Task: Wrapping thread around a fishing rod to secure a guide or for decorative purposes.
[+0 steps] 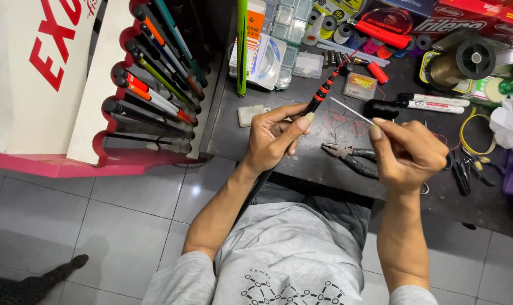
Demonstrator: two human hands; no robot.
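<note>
Left hand (273, 138): fingers and thumb closed around a black fishing rod section (316, 103) with orange bands, held slanting up and away over the dark workbench (268, 148), its red-wrapped tip near a small orange-labelled box (360, 86). Right hand (408, 153): thumb and forefinger pinched shut on a thin pale rod-like piece (351, 110), which points toward the rod section without visibly touching it. Nearby on the bench: pliers (347, 156) between the hands, loose red thread (342, 121), two white marker pens (431, 103), a spool of line (462, 62); a rack of rods (155, 85) stands to the left.
</note>
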